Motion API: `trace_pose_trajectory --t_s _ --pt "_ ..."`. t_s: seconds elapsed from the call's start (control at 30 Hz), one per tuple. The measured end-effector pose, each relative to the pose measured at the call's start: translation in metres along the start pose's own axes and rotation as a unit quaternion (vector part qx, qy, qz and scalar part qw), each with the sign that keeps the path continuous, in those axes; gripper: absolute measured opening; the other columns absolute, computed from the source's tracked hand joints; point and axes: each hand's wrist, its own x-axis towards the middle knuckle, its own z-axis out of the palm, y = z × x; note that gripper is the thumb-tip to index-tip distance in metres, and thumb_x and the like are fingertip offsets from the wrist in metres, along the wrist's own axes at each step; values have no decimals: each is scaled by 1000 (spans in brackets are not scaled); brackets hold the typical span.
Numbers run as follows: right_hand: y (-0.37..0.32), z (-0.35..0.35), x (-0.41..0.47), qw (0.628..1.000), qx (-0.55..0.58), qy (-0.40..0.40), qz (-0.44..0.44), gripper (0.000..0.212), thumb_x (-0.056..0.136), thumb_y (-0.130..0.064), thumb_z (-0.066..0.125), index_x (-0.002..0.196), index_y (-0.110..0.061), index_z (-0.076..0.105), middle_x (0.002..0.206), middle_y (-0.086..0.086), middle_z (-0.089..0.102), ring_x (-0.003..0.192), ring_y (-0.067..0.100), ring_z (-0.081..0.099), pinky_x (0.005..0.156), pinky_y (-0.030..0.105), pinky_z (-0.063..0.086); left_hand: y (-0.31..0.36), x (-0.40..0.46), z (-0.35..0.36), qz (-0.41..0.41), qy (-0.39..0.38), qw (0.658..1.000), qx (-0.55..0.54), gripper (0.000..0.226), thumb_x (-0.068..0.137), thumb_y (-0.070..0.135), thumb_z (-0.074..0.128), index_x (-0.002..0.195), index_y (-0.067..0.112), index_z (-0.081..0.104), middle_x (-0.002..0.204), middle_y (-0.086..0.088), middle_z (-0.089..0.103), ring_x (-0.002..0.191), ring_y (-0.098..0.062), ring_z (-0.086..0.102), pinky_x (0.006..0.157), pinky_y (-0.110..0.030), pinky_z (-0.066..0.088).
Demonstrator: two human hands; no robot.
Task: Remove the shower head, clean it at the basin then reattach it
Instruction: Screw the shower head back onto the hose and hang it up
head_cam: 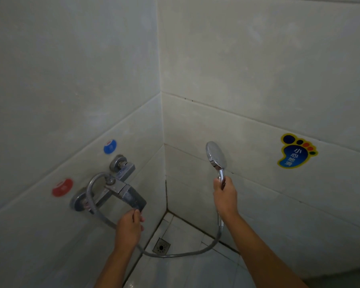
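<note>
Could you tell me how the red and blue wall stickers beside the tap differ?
The red sticker sits lower and further left, near the tap's left wall flange; the blue sticker sits higher and to the right, above the other flange. Both are round and stuck flat on the same tiled wall.

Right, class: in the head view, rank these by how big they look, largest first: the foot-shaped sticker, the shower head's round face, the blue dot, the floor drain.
1. Foot-shaped sticker
2. Shower head, face seen at an angle
3. Floor drain
4. Blue dot

The last two look nearly alike, so that order is unsure.
</note>
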Motion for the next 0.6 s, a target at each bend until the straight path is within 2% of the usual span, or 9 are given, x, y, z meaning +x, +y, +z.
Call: trace_pose_trajectory --t_s 0.2,0.37,0.6 --pt "7 10 3 995 79 -5 56 24 94 -34 50 76 -19 46 70 9 57 62 25 54 60 44 48 3 -1 -1 0 -5 1000 -4 35 101 12 40 80 -4 63 72 -13 64 52 -19 57 51 -25 40" --pt "-1 11 2 978 176 -17 107 19 100 -17 44 82 -11 47 67 8 53 53 17 47 53 31 41 2 -3 -2 8 -7 1000 0 36 102 12 40 79 -4 63 72 -12 63 53 -18 57 51 -23 39" --pt "-1 10 6 969 206 -40 131 27 101 -18 45 75 -12 47 64 7 52 50 16 46 48 28 40 -1 -1 -2 9 -6 1000 8 35 101 12 40 77 1 63 70 -10 64 52 -17 58 51 -25 40"
